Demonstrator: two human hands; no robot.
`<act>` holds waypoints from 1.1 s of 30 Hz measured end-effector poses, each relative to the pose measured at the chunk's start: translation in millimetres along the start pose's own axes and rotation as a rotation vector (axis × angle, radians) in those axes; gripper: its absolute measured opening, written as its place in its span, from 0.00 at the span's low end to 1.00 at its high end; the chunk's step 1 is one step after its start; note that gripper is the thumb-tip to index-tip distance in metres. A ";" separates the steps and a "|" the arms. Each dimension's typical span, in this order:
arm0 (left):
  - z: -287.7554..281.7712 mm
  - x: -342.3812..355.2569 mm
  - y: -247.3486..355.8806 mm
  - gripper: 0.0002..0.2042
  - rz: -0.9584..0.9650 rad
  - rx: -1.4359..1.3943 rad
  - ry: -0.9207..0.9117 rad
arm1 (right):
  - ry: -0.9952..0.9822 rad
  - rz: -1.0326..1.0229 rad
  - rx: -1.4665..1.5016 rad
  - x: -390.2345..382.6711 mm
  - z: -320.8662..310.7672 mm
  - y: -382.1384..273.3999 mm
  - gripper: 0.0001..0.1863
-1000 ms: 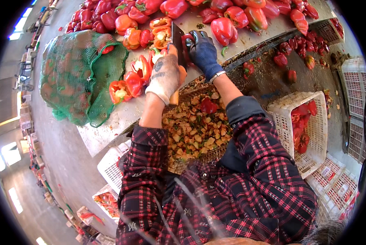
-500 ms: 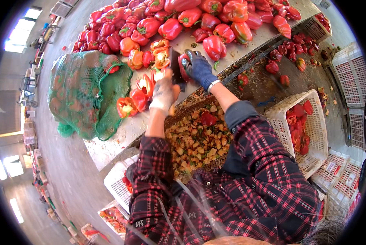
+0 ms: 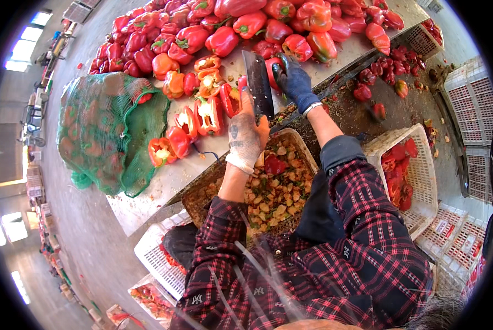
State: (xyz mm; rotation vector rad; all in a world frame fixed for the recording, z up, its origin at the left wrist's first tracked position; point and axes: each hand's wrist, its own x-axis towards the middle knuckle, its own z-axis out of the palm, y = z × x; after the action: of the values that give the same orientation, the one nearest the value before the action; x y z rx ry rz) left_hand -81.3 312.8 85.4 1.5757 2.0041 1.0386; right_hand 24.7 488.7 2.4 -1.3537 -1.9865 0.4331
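Observation:
My left hand (image 3: 245, 137), in a pale, stained glove, is closed round the handle of a cleaver (image 3: 258, 85). The handle is hidden by the glove; the wide dark blade points away from me. Just right of the blade, my right hand (image 3: 295, 83) in a dark blue glove grips a red bell pepper (image 3: 273, 72) at the table's near edge. Left of the cleaver lie several cut bell peppers (image 3: 208, 115), pale insides showing. Behind both hands rises a big heap of whole red bell peppers (image 3: 191, 38).
A green mesh sack (image 3: 101, 132) lies left on the metal table (image 3: 136, 206). Below my hands stands a bin of pepper cores (image 3: 279, 190). A white crate (image 3: 422, 187) with red pepper pieces is at right, another white crate (image 3: 157, 258) at lower left. Loose peppers (image 3: 381, 74) lie beyond the table's right edge.
My left hand and the cleaver have shifted right, and the blade is now clear of the cut peppers. My right hand has moved right with the pepper. The view has shifted slightly.

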 end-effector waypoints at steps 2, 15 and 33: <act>2.5 3.7 7.4 0.33 -0.032 0.080 -0.061 | 0.005 -0.007 0.014 -5.3 -1.5 0.0 0.24; 9.1 37.8 -32.2 0.29 -0.060 -0.018 -0.184 | 0.147 -0.049 0.170 -4.3 16.5 21.3 0.20; 10.2 17.3 -18.4 0.33 0.009 0.182 0.035 | 0.026 0.290 0.529 -7.7 -0.4 27.2 0.24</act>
State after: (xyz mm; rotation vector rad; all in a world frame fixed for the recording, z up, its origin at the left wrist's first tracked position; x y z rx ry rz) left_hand -91.5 330.6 67.4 1.6684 2.1704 0.9152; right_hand 45.2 492.7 -16.6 -1.2847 -1.5034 0.9904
